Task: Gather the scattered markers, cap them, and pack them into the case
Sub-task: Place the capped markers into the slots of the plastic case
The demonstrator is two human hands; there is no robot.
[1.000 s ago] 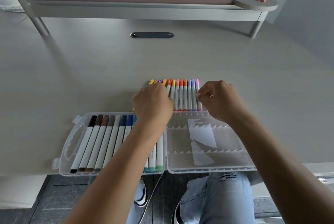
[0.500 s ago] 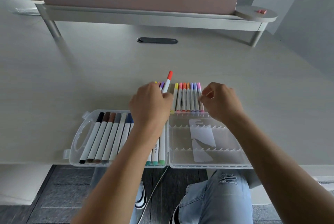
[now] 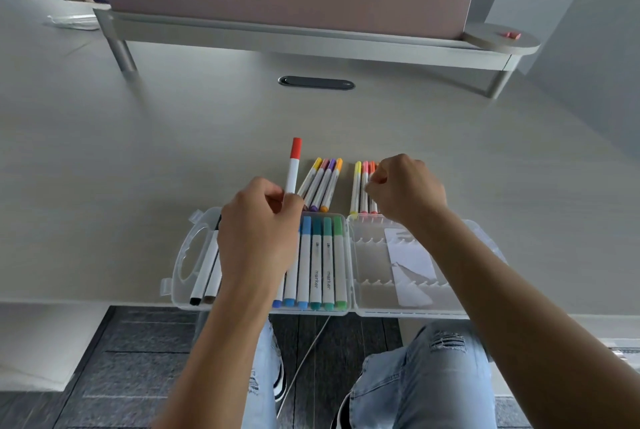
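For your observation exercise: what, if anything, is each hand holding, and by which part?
The left hand grips the red-capped marker by its lower barrel, cap up. The right hand is curled over the loose markers; any hold there cannot be told.

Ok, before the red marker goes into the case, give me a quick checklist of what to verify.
1. Left hand has a firm grip on the red marker: ok.
2. Red marker capped: ok.
3. Free slots in the case's right half: ok.
4. Free slot in the left half: cannot tell, hand covers it.
5. Loose markers on the desk capped: ok.
6. Right hand holds a marker: cannot tell.
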